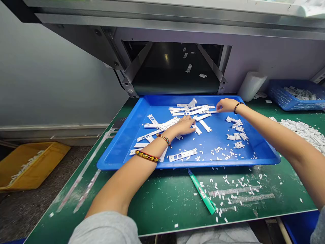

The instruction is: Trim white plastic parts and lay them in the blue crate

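Note:
My left hand (185, 125) reaches over the middle of a blue tray (119, 154), palm down, fingers apart, on or just above a pile of long white plastic strips (149, 135). One short strip (197, 129) lies right by its fingertips. Toward the tray's back right, my right hand (226, 105) has thumb and fingers pinched at the end of a slim white strip (211, 112). More perforated strips (181, 114) lie crossed between the hands. Small white clip-like pieces (237, 127) are grouped at the tray's right, and tiny white scraps dot its floor.
A conveyor belt (172, 73) carrying a few white pieces ends behind the tray. On the green table (162, 200) lie a green cutter-like tool (203, 193) and scattered scraps. Rightward are a heap of white pieces (304, 134), a blue basket (284, 98) and a white roll (251, 85).

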`<state>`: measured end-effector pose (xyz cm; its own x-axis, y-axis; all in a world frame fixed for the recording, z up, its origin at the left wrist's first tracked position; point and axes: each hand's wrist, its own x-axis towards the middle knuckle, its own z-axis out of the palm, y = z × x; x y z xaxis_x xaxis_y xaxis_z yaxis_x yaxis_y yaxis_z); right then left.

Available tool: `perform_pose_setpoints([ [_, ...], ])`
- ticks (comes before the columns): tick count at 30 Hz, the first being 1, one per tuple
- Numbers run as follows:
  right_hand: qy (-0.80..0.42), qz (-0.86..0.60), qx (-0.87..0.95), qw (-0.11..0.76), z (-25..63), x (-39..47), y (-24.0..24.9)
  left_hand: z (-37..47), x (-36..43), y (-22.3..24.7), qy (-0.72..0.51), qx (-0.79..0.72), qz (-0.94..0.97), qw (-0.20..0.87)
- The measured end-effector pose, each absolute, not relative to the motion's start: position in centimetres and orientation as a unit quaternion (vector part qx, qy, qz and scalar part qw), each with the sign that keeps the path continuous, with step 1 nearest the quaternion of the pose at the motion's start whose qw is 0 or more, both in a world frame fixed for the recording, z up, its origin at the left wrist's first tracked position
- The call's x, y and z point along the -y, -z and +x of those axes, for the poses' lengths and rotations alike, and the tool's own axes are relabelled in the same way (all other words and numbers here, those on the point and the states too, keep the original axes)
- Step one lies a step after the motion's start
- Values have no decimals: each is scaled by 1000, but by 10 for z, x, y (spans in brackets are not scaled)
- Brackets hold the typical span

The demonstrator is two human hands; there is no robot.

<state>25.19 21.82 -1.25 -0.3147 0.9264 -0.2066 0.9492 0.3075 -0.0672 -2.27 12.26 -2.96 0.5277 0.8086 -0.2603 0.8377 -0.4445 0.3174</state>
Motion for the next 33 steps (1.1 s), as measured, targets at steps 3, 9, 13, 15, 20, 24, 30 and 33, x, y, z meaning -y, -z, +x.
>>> perform_pose_setpoints([
  [3, 73, 609, -790, 24, 222, -223, 26, -24, -123, 29, 33, -481, 853, 201],
  [9, 149, 609, -779, -11, 178, -223, 49, -26, -119, 27, 11, -485, 856, 178],
  [13, 219, 564, -796, -29, 183, -221, 43, -24, -120, 27, -41, -505, 849, 151],
  [15, 248, 545, -800, -48, 190, -222, 38, -23, -120, 28, -60, -493, 855, 149],
  [20, 314, 513, -794, -87, 208, -224, 23, -25, -123, 35, -3, -433, 878, 205],
  [24, 340, 479, -806, -77, 214, -224, 15, -23, -125, 36, -20, -462, 867, 185],
  [30, 236, 534, -802, -125, 191, -227, 40, -22, -123, 28, -31, -478, 863, 161],
  [33, 178, 556, -805, -104, 174, -226, 54, -25, -122, 29, 25, -452, 871, 190],
])
